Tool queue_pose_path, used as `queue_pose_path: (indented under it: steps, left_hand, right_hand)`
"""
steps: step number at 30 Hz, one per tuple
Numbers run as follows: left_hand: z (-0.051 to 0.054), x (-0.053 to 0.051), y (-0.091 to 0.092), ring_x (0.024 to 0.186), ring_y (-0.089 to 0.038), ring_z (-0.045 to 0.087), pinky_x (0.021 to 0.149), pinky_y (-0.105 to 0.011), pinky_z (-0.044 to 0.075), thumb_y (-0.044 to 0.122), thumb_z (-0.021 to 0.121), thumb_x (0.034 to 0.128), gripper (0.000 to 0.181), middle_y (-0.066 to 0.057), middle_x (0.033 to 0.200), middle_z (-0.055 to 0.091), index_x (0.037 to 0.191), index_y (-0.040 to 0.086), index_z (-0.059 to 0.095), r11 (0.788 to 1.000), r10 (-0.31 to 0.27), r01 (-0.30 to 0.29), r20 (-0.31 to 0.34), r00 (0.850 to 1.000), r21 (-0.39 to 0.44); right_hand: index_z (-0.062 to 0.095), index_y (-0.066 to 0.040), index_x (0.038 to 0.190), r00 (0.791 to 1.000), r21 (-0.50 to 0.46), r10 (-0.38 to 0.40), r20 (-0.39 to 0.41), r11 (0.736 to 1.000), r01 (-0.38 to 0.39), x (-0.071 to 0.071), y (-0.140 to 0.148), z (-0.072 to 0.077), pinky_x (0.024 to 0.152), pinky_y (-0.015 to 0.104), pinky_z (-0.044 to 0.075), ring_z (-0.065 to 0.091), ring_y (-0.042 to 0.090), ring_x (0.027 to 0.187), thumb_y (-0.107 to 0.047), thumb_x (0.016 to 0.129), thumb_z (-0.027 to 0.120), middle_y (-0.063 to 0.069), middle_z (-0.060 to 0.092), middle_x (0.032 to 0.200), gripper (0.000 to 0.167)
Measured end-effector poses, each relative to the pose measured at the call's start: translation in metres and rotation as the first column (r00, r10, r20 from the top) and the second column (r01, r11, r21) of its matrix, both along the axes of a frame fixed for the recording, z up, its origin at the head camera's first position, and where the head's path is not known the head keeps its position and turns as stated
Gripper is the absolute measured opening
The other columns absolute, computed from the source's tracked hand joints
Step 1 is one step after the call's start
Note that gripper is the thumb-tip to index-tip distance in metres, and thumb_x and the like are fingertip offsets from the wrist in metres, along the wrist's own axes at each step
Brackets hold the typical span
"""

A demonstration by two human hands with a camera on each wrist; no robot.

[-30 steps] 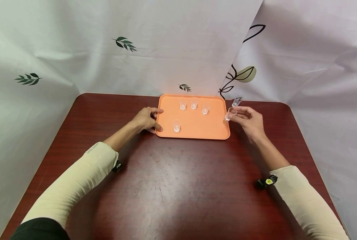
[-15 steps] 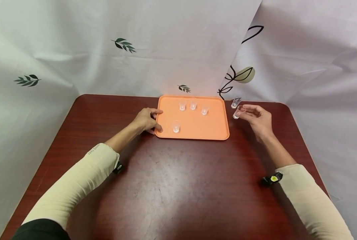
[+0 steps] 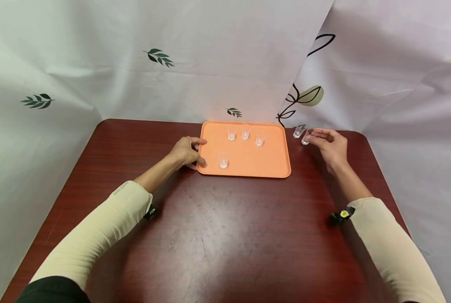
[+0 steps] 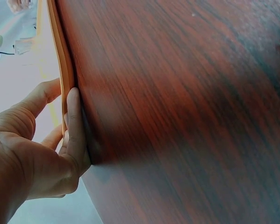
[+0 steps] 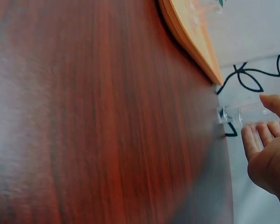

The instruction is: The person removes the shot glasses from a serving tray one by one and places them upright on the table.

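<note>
My left hand [image 3: 186,152] grips the left edge of an orange tray [image 3: 255,162]; in the left wrist view its thumb and fingers lie on opposite sides of the tray's rim [image 4: 60,60]. Off the tray's right side, my right hand [image 3: 332,147] holds a small clear plastic cup [image 3: 305,139] between thumb and fingers. That cup is upright, its base at the table top. Just left of it stands another clear cup [image 3: 297,132]. In the right wrist view the right hand [image 5: 273,149] is partly cut off by the frame.
Several clear cups stand on the tray: three towards the back, such as the middle cup [image 3: 245,133], and a front cup [image 3: 223,160] near the left. The dark red wooden table [image 3: 225,235] ends at a pale leaf-patterned cloth [image 3: 195,84] behind.
My right hand has carried its cup from over the tray's right edge rightward and down to the table, beside the other cup. My left hand has stayed on the tray.
</note>
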State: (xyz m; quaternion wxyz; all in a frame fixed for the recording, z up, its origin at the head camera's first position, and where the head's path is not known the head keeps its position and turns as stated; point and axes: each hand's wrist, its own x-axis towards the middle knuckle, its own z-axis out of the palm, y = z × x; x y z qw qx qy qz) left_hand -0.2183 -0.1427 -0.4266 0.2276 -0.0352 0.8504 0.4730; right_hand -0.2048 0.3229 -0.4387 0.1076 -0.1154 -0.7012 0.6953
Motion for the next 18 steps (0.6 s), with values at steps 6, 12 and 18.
queue_pose_path:
  steps: [6, 12, 18]
  left_hand:
    - [0.000, 0.001, -0.001, 0.082, -0.017, 0.072, 0.063, -0.035, 0.073, -0.015, 0.094, 0.0760, 0.093, -0.012, 0.126, 0.052, 0.160, 0.012, 0.065, 1.000, -0.010, 0.010, -0.006, 1.000, 0.001]
    - [0.000, 0.001, -0.001, 0.083, -0.017, 0.072, 0.064, -0.034, 0.073, -0.015, 0.095, 0.0766, 0.094, -0.012, 0.127, 0.052, 0.161, 0.013, 0.064, 1.000, -0.012, 0.012, 0.001, 1.000, -0.002]
    - [0.001, 0.000, -0.001, 0.084, -0.018, 0.072, 0.063, -0.034, 0.073, -0.015, 0.094, 0.0771, 0.094, -0.012, 0.126, 0.052, 0.161, 0.012, 0.064, 1.000, -0.013, 0.013, 0.004, 1.000, -0.001]
  right_hand:
    - [0.074, 0.006, 0.130, 0.999, 0.001, -0.027, 0.032, 1.000, 0.027, -0.008, 0.006, -0.001, 0.080, 0.007, 0.063, 0.074, -0.001, 0.091, 0.004, 0.090, 0.090, -0.014, 0.081, 0.092, 0.043]
    - [0.073, 0.005, 0.133, 0.998, -0.024, -0.039, 0.056, 0.999, 0.041, -0.013, 0.010, -0.002, 0.080, 0.010, 0.065, 0.074, -0.001, 0.091, 0.005, 0.091, 0.089, -0.013, 0.080, 0.094, 0.046]
    - [0.074, 0.004, 0.134, 0.995, -0.015, -0.057, 0.086, 0.998, 0.059, -0.020, 0.014, -0.005, 0.080, 0.010, 0.065, 0.073, -0.002, 0.089, 0.004, 0.091, 0.090, -0.014, 0.079, 0.093, 0.046]
